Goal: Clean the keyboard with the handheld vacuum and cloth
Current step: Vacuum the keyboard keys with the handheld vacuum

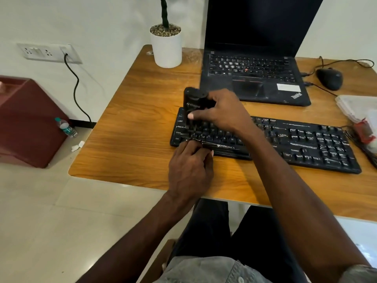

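Vacuum [192,103] on keyboard [295,144] (right-handed)

This looks like a small office or desk corner: a wooden worktop [142,119] carries an open laptop [253,74], a separate keyboard [306,144] in front of it and a wired mouse [329,78] off to the right. A white pot [166,48] with pebbles and a green stem stands at the worktop's back edge against a plain pale wall, where a socket panel [49,53] has one black cable [76,86] plugged in and running down toward the tiled floor [61,221]. On that floor sit a dark red box [28,119] and a plastic bottle [66,127] leaning beside it.
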